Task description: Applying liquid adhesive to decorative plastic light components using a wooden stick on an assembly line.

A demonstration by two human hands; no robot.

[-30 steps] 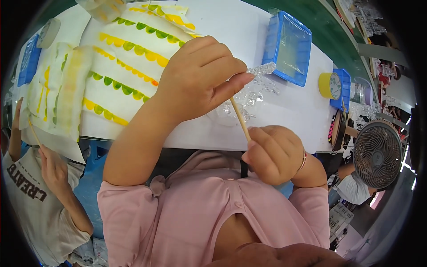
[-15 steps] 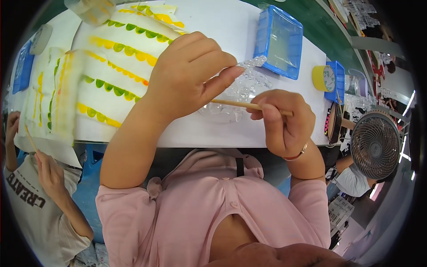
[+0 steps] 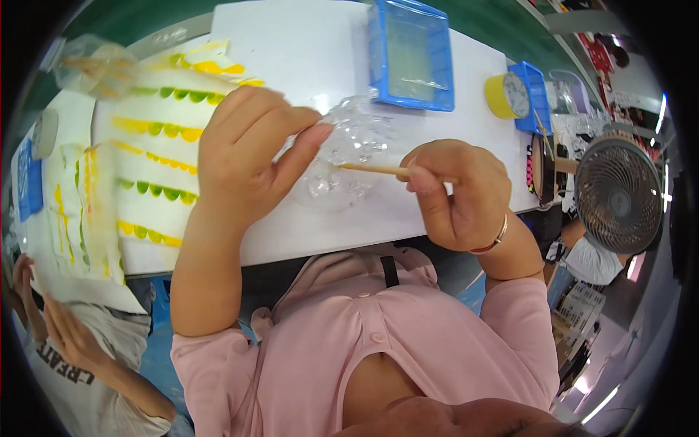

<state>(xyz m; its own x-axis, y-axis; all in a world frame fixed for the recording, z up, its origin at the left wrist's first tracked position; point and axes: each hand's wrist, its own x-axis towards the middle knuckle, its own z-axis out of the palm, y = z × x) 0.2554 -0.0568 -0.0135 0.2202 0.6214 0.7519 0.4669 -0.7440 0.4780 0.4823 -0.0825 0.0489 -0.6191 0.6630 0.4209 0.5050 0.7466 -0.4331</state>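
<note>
My left hand (image 3: 251, 149) is closed in a pinch over the white table, thumb against forefinger. A small clear plastic piece (image 3: 354, 103) runs out from those fingertips; its exact shape is hard to make out. My right hand (image 3: 462, 193) grips a thin wooden stick (image 3: 371, 169) that points left, with its yellowish tip close to the clear pieces. Under and between both hands lies a heap of glossy clear plastic pieces (image 3: 335, 182) on a transparent sheet or bag. Left of my left hand, white sheets (image 3: 156, 149) carry rows of yellow and green scalloped pieces.
A blue bin (image 3: 448, 69) with a clear liner stands at the back. To its right are a yellow tape roll (image 3: 507, 96), a small blue basket (image 3: 531, 91) and a fan (image 3: 617, 197). A clear cup (image 3: 95, 67) stands far left. Another person's hand (image 3: 73, 331) is at lower left.
The view has shifted, so the table and its things sit further left. My left hand appears further left with the clear piece. The stick stays in my right hand, and the other person's hand has moved.
</note>
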